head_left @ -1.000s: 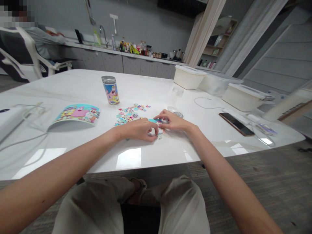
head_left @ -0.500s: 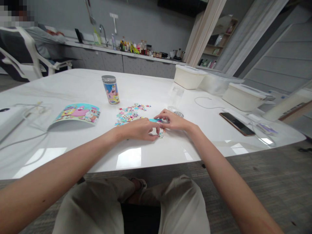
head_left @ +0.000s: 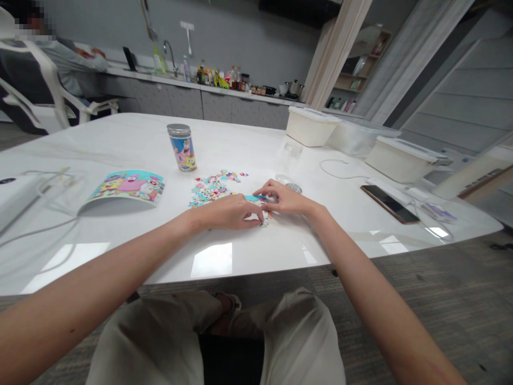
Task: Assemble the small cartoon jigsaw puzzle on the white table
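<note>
My left hand [head_left: 236,212] is closed in a pinch at a small puzzle piece [head_left: 264,223] near the lower edge of some joined puzzle pieces [head_left: 254,198]. Thumb and forefinger meet at that piece. My right hand [head_left: 282,197] lies over the right side of the joined pieces, its fingers stretched apart and touching them. Both hands hide much of this joined part. A heap of loose, colourful puzzle pieces [head_left: 212,190] spreads just beyond my left hand. Behind the heap stands a cartoon-printed jar [head_left: 183,148] with a metal lid.
A curved cartoon picture sheet [head_left: 129,187] lies to the left. A clear jar [head_left: 292,156] and a round metal lid [head_left: 294,187] are beyond my right hand. Farther right are a phone [head_left: 388,203], cables and lidded tubs [head_left: 311,127]. A person [head_left: 74,67] sits at the back left.
My left fingertips have shifted slightly up and to the right at the puzzle piece, and the gap between thumb and forefinger has narrowed. My right hand has stayed in place.
</note>
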`<state>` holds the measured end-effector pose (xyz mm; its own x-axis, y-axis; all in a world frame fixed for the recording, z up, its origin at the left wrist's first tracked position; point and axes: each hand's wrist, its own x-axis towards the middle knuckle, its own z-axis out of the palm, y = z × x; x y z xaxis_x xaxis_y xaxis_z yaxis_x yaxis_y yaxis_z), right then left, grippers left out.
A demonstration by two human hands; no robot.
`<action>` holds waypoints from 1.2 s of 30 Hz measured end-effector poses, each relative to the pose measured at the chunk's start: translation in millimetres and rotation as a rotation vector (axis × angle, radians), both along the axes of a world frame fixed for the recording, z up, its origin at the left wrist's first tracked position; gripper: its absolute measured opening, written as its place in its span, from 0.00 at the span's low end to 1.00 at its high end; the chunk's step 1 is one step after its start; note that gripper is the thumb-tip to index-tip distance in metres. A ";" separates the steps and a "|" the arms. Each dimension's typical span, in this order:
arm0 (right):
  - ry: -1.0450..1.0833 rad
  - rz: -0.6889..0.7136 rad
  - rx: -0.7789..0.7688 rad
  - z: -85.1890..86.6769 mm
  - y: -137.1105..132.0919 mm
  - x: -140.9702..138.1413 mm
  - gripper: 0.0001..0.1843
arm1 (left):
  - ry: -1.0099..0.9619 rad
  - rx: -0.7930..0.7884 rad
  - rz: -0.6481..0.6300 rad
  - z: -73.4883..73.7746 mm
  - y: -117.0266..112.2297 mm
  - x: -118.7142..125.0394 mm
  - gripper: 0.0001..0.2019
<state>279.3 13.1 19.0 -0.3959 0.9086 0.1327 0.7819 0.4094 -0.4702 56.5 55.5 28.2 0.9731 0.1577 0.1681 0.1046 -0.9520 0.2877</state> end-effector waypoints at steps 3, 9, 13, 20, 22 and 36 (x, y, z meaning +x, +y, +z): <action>0.004 -0.002 0.002 -0.9 0.3 0.2 0.20 | -0.011 -0.002 -0.005 -0.4 -0.3 0.3 0.11; 0.001 0.001 0.004 -0.6 0.6 0.1 0.21 | -0.017 0.001 -0.001 0.9 -2.2 1.4 0.11; 0.004 0.001 -0.001 -0.4 0.6 0.1 0.21 | -0.010 0.015 0.007 0.6 -1.6 1.7 0.11; 0.005 0.003 -0.001 0.6 0.2 -0.1 0.21 | 0.000 0.030 0.020 -1.2 0.0 1.1 0.12; 0.002 -0.002 -0.011 1.6 -0.2 -0.6 0.21 | -0.003 0.031 0.020 -0.3 -1.0 0.8 0.11; 0.063 -0.029 -0.032 0.2 -0.2 -0.7 0.22 | -0.142 0.330 0.715 -7.9 36.4 -6.2 0.15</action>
